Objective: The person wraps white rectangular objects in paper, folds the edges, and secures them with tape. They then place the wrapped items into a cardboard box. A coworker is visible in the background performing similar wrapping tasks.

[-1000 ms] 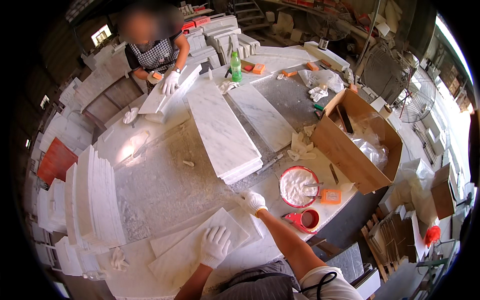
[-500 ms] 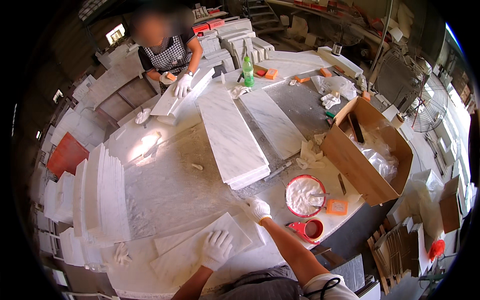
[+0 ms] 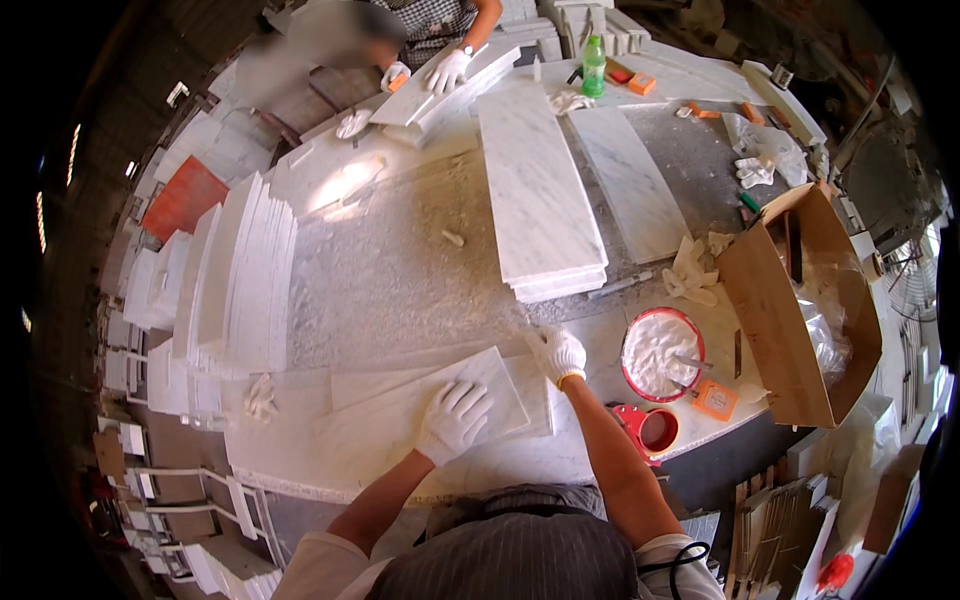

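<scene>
Head view: a pale, veined slab lies flat at the lower centre of the frame, on top of at least one other white slab on the worktop. Its long axis slants from lower left to upper right, with the squared right end pointing towards the gap between the hands. The gloved left hand is the nearer one, resting on the slab's right part by the near edge; its grip is unclenched, fingers laid forward along the upper face rather than wrapped around the stone. From this grip, most of the slab's length reaches away to the left, while only a short stretch shows to the right. The gloved right hand sits to the upper right of the slab's right end, apart from it, near the far corner of the underlying slab; its fingers are bent, and I cannot tell whether its grip encloses anything. Relative to that hand, the slab lies to the left and lower in the frame. A red-rimmed tub stands further right.
</scene>
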Demonstrator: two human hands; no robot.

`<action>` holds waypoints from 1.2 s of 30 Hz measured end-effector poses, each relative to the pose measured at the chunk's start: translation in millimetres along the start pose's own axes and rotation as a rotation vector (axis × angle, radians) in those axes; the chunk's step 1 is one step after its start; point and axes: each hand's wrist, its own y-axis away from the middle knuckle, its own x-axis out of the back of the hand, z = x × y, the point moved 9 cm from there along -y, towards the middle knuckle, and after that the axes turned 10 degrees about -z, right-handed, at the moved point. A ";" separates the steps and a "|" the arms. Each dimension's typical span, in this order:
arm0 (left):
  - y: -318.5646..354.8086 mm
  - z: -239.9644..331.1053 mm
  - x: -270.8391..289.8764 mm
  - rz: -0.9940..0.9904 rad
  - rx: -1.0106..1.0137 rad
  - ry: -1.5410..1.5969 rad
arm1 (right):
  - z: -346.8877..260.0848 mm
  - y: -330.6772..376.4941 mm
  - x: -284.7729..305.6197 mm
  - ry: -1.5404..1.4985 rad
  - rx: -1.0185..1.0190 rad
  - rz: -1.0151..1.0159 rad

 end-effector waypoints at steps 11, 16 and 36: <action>6.2 -2.8 4.3 0.048 0.016 0.050 | -5.9 0.6 8.4 -0.138 0.018 -0.001; 12.1 -6.7 5.4 0.118 0.012 0.029 | -1.9 -0.7 18.0 -0.190 0.044 0.012; 21.4 -13.1 -6.4 0.239 0.003 0.115 | -372.9 195.6 320.8 0.968 0.630 0.089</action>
